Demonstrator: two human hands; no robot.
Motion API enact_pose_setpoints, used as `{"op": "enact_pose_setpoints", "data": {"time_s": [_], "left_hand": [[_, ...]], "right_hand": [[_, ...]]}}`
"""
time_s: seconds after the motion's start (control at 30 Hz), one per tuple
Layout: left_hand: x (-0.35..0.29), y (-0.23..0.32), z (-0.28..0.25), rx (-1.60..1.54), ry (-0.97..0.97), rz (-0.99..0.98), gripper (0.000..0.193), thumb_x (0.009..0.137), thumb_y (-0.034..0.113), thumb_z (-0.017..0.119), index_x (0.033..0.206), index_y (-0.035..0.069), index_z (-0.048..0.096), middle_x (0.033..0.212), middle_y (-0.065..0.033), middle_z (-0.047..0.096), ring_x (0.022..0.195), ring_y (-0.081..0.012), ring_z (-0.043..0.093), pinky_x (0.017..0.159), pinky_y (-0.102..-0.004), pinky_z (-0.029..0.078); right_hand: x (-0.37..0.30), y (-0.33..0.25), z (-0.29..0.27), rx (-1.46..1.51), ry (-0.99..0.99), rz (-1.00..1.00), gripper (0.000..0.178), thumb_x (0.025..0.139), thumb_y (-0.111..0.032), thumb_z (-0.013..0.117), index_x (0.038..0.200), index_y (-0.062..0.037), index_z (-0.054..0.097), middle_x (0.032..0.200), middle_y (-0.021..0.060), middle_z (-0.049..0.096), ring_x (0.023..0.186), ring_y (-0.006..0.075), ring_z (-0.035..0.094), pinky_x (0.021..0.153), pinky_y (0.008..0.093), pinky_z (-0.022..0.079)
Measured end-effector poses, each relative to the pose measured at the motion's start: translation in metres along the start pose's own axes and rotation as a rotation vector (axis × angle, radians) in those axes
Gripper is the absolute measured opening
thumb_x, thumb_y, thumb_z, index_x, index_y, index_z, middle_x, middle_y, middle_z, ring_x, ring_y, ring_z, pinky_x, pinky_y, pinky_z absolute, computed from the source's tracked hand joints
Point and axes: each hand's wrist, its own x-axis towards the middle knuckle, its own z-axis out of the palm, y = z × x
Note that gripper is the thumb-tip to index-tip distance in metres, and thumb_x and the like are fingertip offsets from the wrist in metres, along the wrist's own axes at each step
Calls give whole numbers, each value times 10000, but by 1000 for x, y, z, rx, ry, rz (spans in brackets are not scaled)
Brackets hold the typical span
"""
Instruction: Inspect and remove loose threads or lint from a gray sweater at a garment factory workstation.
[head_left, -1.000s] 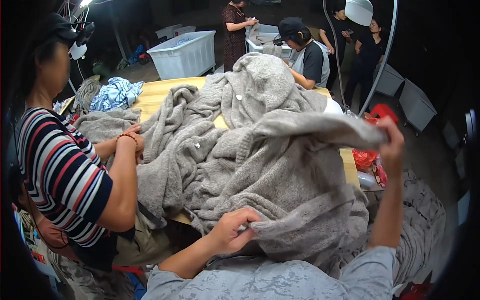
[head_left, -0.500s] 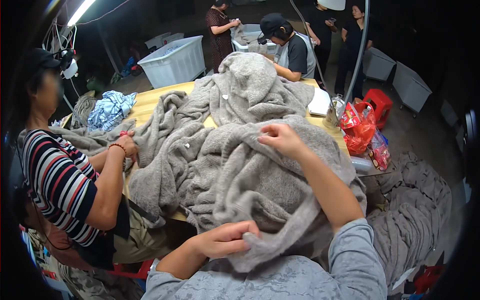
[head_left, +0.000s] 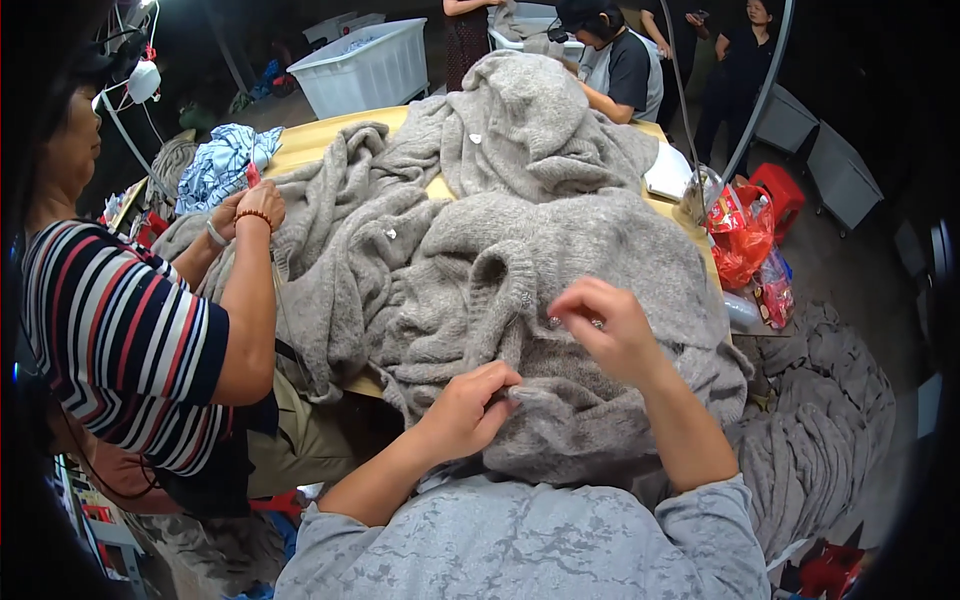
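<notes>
In front of me lies a heap of fuzzy grey knitwear, with a knit garment [head_left: 610, 235] nearest my body. A ribbed cuff [head_left: 497, 285] stands up from it as an open loop. My left hand [head_left: 465, 410] pinches a fold of the garment between thumb and fingers, close to my chest. To its right and a little farther off, my right hand [head_left: 612, 330] hovers just over the knit with curled fingers. Its thumb and fingertips come together, and whatever they hold is too small to make out.
At left, a person in a striped top [head_left: 120, 340] holds a thin red-handled tool [head_left: 253, 176] over the knitwear. A blue striped cloth [head_left: 230, 160] lies on the wooden table [head_left: 300, 135]. A red bag [head_left: 740, 240] and stool [head_left: 778, 195] stand right; white bins [head_left: 365, 70] stand behind.
My left hand has moved away from my body with the knit. My right hand has come down nearer to it, and the stretched strip has slackened. The person at left has raised both hands.
</notes>
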Motion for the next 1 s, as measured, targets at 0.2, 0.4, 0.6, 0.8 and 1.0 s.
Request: {"op": "enact_pose_setpoints", "data": {"time_s": [0.2, 0.4, 0.6, 0.8, 1.0], "left_hand": [[15, 0, 1, 193, 161, 135, 255, 667, -116, 515, 897, -9, 543, 836, -144, 555, 769, -310, 569, 674, -352, 461], [9, -6, 3, 224, 136, 121, 251, 660, -102, 535, 888, 0, 564, 903, -157, 543, 782, -301, 559, 668, -341, 467], [28, -9, 12, 395, 422, 126, 240, 657, -93, 562, 874, 5, 587, 1108, -174, 466, 830, -275, 546, 663, -334, 470], [44, -20, 12, 493, 367, 157, 176, 684, -76, 548, 846, -13, 569, 868, -182, 557, 765, -343, 568, 663, -363, 465], [49, -37, 22, 400, 342, 118, 129, 673, -49, 569, 790, 5, 574, 742, -151, 556, 635, -318, 554, 544, -350, 434]], "right_hand": [[30, 22, 32, -142, 214, -163, 139, 796, 40, 551, 905, 14, 632, 824, 98, 595, 718, 197, 586, 641, 288, 467], [22, 17, 29, -76, 234, -112, 149, 771, 58, 555, 893, 11, 625, 816, 104, 589, 706, 207, 587, 623, 285, 464], [-3, 20, -10, -118, 265, -121, 133, 743, 50, 567, 858, 5, 618, 810, 94, 589, 710, 194, 595, 631, 277, 478], [-2, 119, -180, -466, 434, 276, 130, 752, -77, 609, 833, 14, 655, 777, 87, 631, 724, 161, 595, 662, 290, 473], [1, 230, -333, -225, 767, 630, 157, 723, -84, 599, 822, -4, 690, 661, 107, 650, 605, 182, 617, 573, 325, 489]]}}
